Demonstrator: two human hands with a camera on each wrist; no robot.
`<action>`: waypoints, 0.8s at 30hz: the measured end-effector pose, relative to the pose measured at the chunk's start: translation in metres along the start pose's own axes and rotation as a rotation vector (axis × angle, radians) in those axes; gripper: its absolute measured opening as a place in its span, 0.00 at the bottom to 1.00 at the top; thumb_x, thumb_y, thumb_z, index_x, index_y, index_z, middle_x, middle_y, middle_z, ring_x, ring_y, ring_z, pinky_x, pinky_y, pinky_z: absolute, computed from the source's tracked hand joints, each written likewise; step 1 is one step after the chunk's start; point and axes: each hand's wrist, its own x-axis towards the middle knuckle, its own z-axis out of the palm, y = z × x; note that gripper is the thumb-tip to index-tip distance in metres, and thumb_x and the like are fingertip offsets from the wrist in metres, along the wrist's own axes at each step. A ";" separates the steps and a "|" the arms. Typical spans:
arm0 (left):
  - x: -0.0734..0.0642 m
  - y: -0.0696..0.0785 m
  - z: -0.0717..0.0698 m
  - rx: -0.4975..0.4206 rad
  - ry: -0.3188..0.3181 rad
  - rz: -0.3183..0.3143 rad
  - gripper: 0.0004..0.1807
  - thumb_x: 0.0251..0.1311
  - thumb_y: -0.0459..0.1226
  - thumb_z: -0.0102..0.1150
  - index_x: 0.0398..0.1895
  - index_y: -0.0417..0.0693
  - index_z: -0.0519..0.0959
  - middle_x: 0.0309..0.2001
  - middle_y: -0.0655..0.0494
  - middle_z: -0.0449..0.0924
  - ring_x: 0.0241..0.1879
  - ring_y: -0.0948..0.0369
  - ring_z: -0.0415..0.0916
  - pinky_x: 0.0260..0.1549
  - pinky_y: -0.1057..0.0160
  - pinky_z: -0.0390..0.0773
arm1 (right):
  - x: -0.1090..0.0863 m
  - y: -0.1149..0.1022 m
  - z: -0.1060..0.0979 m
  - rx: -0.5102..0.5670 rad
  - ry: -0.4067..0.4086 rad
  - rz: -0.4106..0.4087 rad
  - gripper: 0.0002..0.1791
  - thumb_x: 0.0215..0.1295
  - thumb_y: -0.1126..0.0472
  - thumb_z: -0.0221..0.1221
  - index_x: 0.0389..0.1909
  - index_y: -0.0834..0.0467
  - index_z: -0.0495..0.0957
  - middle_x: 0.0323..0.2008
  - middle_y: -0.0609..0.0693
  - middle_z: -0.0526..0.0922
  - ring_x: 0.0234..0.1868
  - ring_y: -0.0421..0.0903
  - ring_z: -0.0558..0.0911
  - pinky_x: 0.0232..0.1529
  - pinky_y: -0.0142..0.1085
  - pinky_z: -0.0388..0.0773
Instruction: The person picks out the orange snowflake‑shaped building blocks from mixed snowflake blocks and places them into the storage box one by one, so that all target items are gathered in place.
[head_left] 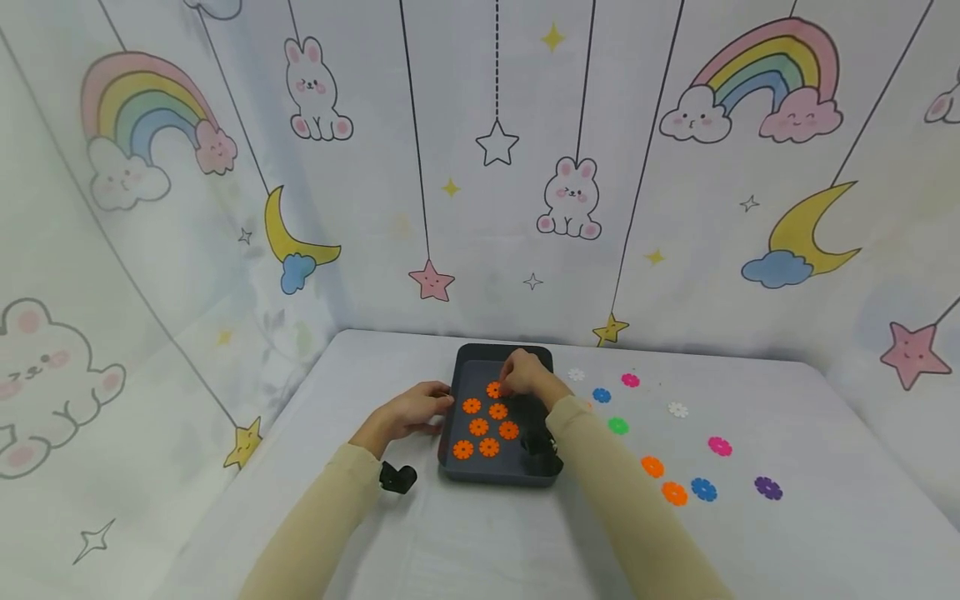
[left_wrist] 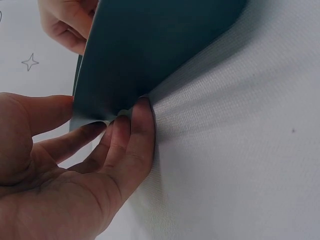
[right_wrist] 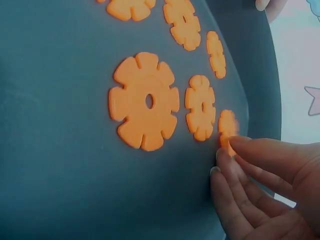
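Note:
A dark grey rectangular tray (head_left: pixel 467 375) lies on the white-covered table, with several orange flower-shaped discs (right_wrist: pixel 145 102) flat on its floor. My left hand (head_left: pixel 414 408) holds the tray's left side. In the left wrist view the thumb is at the rim and the bent fingertips sit low against the outer wall. Over the far part of the tray, my right hand (head_left: pixel 527 375) pinches an orange notched disc (right_wrist: pixel 227 124) between thumb and fingers, close to the tray floor. That disc is partly covered by the fingertips.
To the right of the tray lie scattered discs: orange ones (head_left: pixel 674 494), blue (head_left: pixel 703 489), purple (head_left: pixel 768 488), pink (head_left: pixel 720 447), green (head_left: pixel 618 426) and white (head_left: pixel 678 410). A patterned curtain (head_left: pixel 510 208) hangs behind the table.

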 end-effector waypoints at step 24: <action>-0.002 -0.001 0.001 0.004 -0.007 0.019 0.27 0.79 0.37 0.48 0.76 0.36 0.61 0.69 0.38 0.70 0.66 0.45 0.71 0.57 0.46 0.80 | -0.073 0.033 -0.071 -0.146 0.020 -0.268 0.15 0.66 0.60 0.67 0.48 0.65 0.82 0.43 0.54 0.85 0.44 0.50 0.82 0.48 0.45 0.83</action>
